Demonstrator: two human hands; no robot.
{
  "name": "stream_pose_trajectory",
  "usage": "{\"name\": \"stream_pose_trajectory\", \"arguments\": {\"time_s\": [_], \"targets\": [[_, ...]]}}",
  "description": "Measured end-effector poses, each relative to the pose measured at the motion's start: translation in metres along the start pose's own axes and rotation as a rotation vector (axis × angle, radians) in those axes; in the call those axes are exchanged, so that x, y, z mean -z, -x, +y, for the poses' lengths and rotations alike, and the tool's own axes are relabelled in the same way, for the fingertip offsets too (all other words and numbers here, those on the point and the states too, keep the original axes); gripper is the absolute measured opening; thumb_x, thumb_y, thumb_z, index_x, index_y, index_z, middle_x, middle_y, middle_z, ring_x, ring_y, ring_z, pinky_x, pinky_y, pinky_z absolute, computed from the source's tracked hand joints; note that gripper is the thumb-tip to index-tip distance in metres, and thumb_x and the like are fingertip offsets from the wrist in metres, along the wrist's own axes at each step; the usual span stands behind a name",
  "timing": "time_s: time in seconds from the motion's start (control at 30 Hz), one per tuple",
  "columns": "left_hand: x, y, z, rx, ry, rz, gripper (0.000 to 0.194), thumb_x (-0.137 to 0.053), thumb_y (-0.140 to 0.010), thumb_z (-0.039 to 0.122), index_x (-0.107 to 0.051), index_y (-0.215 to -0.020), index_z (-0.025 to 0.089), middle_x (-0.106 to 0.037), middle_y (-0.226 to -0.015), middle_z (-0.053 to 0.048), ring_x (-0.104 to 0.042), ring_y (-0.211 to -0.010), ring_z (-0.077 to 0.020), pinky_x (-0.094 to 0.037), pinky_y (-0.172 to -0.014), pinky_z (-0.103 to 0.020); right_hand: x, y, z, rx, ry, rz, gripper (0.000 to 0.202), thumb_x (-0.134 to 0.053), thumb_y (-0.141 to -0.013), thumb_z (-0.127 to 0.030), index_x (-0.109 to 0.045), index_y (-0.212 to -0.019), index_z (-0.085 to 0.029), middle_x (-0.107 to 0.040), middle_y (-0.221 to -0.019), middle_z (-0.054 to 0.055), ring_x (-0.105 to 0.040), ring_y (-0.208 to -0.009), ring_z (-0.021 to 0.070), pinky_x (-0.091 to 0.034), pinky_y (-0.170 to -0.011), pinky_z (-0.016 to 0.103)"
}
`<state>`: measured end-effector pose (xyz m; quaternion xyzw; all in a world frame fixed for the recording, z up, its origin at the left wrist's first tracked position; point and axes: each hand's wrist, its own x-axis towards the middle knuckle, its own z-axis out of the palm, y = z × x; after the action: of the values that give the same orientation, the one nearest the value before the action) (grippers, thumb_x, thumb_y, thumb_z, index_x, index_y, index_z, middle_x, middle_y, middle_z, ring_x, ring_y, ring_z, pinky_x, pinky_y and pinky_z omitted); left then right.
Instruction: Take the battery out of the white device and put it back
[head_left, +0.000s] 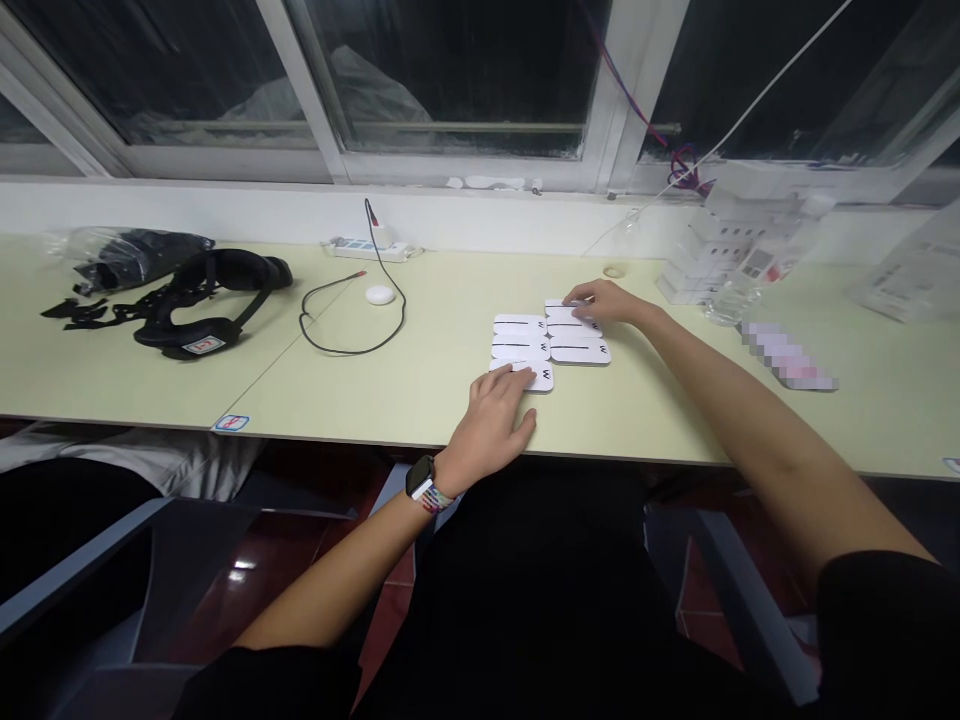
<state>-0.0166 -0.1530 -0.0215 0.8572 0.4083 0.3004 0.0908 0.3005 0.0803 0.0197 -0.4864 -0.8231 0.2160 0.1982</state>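
Observation:
Several white rounded cards (pixel 520 346), each marked with a black line and a W-like letter, lie in two columns on the pale table. My left hand (pixel 491 420) rests with its fingers stretched over the nearest card of the left column (pixel 541 377), thumb held apart. At the far end of the right column, my right hand (pixel 604 300) touches the farthest card (pixel 553 305) with its fingertips, fingers lightly bent and holding nothing. The nearest card of the right column (pixel 580 351) lies uncovered. A dark watch (pixel 421 478) and a beaded bracelet are on my left wrist.
On the left of the table (pixel 435 400) lie a black headset (pixel 191 335), a black cable (pixel 352 352), and a white oval object (pixel 380 295). White boxes (pixel 697 255), a clear bottle (pixel 739 290), and a blurred flat object (pixel 787 358) are on the right. A power strip (pixel 367 249) sits by the wall.

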Motion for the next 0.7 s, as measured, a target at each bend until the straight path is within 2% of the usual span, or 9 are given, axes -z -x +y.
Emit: {"name": "stream_pose_trajectory", "arguments": {"time_s": [0.3,0.5,0.7], "targets": [[-0.001,0.0,0.002,-0.021,-0.062,0.006,0.043,-0.056,-0.107,0.026,-0.061,-0.15,0.021,-0.06,-0.162,-0.013,-0.045,-0.158,-0.0402,-0.038,-0.128,-0.065,-0.013,0.031,-0.017,-0.007,-0.019,0.085,0.034,-0.073,-0.085,-0.031,-0.084,-0.117,-0.024,-0.08,-0.13,0.012,-0.07,-0.122,0.0344,-0.055,-0.112,0.057],[-0.001,0.0,0.002,-0.039,-0.081,0.009,0.044,-0.056,-0.107,0.025,-0.061,-0.151,0.018,-0.061,-0.162,-0.015,-0.046,-0.157,-0.0406,-0.039,-0.127,-0.065,-0.017,0.051,-0.027,0.016,0.007,0.083,0.035,-0.071,-0.087,-0.033,-0.083,-0.119,-0.025,-0.08,-0.129,0.011,-0.071,-0.119,0.0349,-0.057,-0.108,0.057],[0.0,0.0,0.003,-0.037,-0.08,0.003,0.044,-0.056,-0.107,0.025,-0.062,-0.15,0.018,-0.061,-0.161,-0.015,-0.046,-0.157,-0.0406,-0.04,-0.127,-0.064,-0.019,0.058,-0.033,0.005,0.005,0.089,0.034,-0.069,-0.089,-0.033,-0.082,-0.119,-0.026,-0.079,-0.128,0.01,-0.072,-0.116,0.0349,-0.058,-0.105,0.057]]}}
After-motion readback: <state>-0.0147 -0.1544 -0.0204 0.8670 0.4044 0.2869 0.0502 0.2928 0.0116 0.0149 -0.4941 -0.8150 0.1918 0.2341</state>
